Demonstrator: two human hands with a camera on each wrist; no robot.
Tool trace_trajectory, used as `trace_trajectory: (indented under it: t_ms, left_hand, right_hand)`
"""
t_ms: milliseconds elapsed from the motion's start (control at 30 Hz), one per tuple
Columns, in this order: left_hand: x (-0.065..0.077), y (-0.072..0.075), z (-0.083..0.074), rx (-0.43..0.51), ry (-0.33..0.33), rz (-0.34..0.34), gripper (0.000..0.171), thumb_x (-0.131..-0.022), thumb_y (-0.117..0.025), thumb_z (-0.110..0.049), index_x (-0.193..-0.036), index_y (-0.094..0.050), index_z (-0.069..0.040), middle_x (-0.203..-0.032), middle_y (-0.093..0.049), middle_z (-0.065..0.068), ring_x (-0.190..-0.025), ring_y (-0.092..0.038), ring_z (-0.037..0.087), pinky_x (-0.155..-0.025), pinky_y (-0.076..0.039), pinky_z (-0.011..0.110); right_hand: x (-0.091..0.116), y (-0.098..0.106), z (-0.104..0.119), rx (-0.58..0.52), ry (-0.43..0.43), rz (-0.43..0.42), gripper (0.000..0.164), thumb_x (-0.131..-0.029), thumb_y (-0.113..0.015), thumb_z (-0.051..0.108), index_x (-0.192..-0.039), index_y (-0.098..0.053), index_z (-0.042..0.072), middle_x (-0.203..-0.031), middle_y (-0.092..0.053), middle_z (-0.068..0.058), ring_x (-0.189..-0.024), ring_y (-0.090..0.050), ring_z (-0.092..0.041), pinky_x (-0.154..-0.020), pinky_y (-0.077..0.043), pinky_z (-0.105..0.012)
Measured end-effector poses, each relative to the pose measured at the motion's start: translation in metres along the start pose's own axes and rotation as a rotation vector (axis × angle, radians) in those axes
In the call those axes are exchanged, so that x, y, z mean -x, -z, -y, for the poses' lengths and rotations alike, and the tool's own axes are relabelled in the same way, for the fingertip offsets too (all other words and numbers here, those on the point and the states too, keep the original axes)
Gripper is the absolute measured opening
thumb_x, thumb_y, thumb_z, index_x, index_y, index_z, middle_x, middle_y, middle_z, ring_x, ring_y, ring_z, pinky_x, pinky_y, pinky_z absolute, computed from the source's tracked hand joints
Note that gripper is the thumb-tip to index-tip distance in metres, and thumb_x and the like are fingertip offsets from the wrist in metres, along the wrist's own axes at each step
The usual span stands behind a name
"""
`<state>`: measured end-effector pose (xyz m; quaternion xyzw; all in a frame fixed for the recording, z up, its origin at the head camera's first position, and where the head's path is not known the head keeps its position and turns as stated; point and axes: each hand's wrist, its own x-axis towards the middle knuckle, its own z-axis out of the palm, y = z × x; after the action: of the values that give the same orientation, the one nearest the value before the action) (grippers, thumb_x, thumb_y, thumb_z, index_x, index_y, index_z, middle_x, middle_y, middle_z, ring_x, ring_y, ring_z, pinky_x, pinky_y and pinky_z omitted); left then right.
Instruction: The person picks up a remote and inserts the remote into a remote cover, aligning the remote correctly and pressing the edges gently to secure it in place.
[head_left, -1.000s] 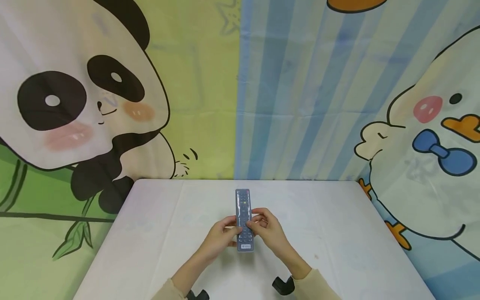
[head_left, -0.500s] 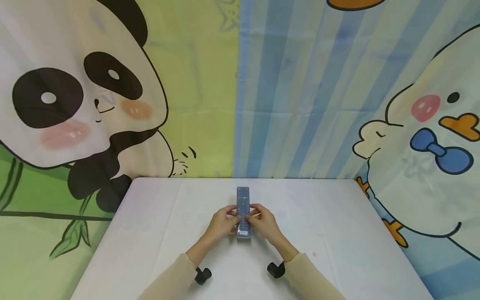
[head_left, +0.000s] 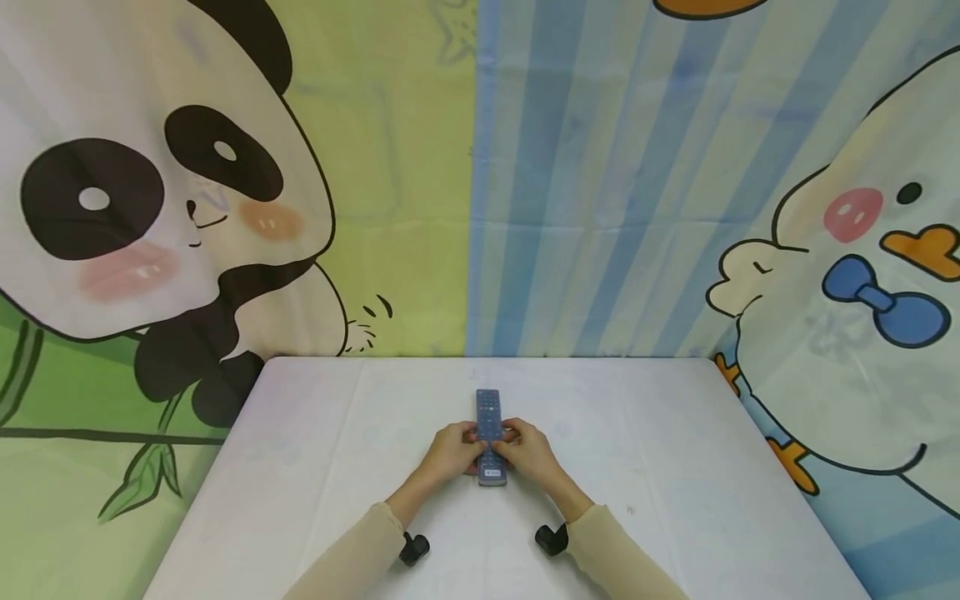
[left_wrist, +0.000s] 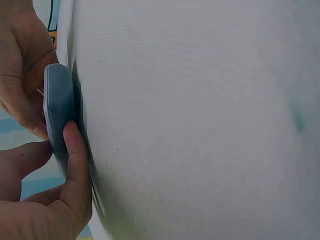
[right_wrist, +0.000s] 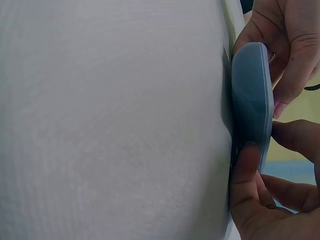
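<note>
A blue-grey remote control (head_left: 491,425) with rows of small buttons and a white label at its near end is held in both hands. My left hand (head_left: 452,451) pinches its left edge, thumb on the button face and fingers beneath. On the opposite edge my right hand (head_left: 531,450) grips it the same way. In the left wrist view the underside of the remote (left_wrist: 60,95) faces the table, close over the cloth. The right wrist view shows the smooth rounded end of the remote (right_wrist: 250,75), with a fingertip under it.
A white-covered table (head_left: 637,450) lies below the hands. Behind it hangs a cloth backdrop with a cartoon panda (head_left: 255,217) and a white duck (head_left: 825,350). Black wrist-worn devices (head_left: 551,540) stick out from both beige sleeves (head_left: 622,554).
The remote and both hands first moved away from the body and lower toward the table, then came slightly back nearer. Both hands kept their hold on the remote.
</note>
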<state>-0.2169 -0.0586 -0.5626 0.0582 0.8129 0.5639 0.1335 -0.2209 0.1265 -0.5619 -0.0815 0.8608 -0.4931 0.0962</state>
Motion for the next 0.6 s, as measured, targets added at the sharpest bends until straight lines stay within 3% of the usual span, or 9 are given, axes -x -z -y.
trace_trajectory:
  t_ms: [400,600]
  left_hand:
    - [-0.0015,-0.0003,0.0022,-0.054,0.025,-0.019,0.054,-0.096,-0.068,-0.012,-0.139,-0.047,0.013,-0.104,-0.063,0.015,-0.064,-0.067,0.016,-0.055,-0.057,0.029]
    - [0.0079,0.0081,-0.0009,-0.111,0.032,-0.046,0.049,-0.095,-0.07,-0.02,-0.131,-0.054,0.008,-0.105,-0.064,0.012,-0.064,-0.067,0.015,-0.056,-0.056,0.029]
  right_hand:
    - [0.0003,-0.0011,0.0003,0.04,0.008,-0.005,0.048,-0.092,-0.075,0.015,-0.129,-0.056,-0.009,-0.098,-0.062,-0.01,-0.064,-0.061,-0.013,-0.056,-0.054,-0.028]
    - [0.0049,0.0045,-0.0014,0.033,0.007,-0.047,0.04,-0.094,-0.071,0.021,-0.122,-0.06,-0.005,-0.093,-0.061,-0.006,-0.067,-0.059,-0.013,-0.056,-0.05,-0.026]
